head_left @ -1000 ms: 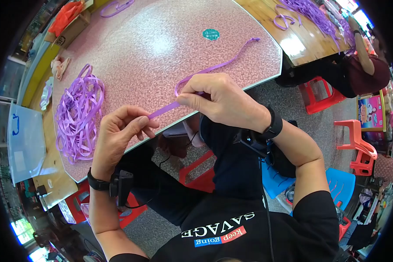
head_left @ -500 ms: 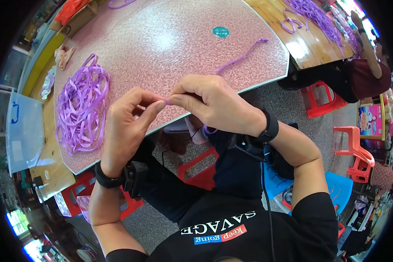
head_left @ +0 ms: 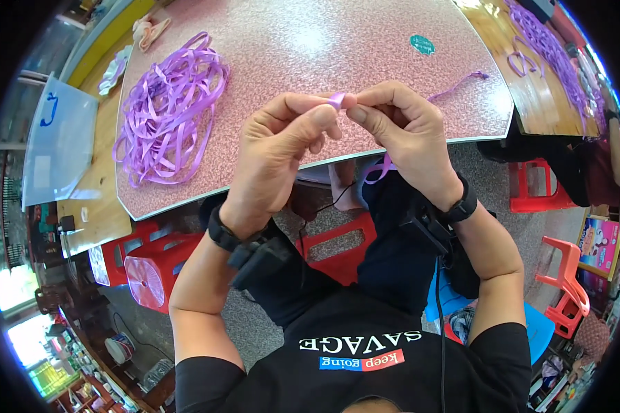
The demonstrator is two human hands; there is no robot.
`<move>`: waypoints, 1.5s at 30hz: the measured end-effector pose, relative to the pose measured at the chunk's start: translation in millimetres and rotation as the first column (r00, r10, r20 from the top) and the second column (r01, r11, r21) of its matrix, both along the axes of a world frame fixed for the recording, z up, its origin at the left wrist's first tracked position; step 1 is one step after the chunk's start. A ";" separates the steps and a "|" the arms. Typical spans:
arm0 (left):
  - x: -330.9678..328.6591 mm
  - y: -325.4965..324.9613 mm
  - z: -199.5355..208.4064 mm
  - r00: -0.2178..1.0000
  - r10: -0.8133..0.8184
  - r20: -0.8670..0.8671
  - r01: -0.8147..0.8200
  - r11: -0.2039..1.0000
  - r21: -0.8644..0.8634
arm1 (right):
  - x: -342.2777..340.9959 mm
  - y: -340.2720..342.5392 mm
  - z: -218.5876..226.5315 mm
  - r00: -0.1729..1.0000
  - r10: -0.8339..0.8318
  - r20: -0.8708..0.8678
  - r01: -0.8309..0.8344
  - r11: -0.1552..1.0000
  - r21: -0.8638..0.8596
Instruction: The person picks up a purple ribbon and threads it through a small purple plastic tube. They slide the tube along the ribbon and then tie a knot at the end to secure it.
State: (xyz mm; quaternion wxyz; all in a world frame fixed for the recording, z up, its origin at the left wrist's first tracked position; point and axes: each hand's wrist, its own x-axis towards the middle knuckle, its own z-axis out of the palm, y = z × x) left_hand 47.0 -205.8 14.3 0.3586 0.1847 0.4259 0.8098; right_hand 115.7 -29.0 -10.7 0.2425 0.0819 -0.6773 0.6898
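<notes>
Over the near edge of the pink speckled table [head_left: 282, 76], both my hands meet at a short stretch of purple ribbon [head_left: 336, 100]. My left hand [head_left: 279, 138] pinches it between thumb and forefinger. Close against it, my right hand [head_left: 406, 124] is closed on the same ribbon with thumb and fingertips. A loose loop of purple ribbon [head_left: 379, 170] hangs below my right hand, past the table edge. Beyond that hand a thin twisted purple cord [head_left: 461, 84] lies on the tabletop. To the left rests a big tangled heap of purple ribbon [head_left: 172, 113].
A wooden table [head_left: 486, 34] at the right carries more purple strands [head_left: 548, 45], with another person seated beside it. A teal round sticker [head_left: 422, 45] is on the pink tabletop. Red stools [head_left: 148, 275] stand at left, a translucent plastic sheet [head_left: 60, 141] behind them.
The whole view has shifted, so the table appears farther right and higher. My hands are still together, and the ribbon between my fingertips now shows as a wider, shiny fold.
</notes>
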 end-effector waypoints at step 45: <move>13.2 12.4 -7.5 0.873 0.115 -0.473 -0.267 0.925 -0.269 | -4.5 22.0 5.8 0.947 0.209 0.244 -0.181 0.975 -0.131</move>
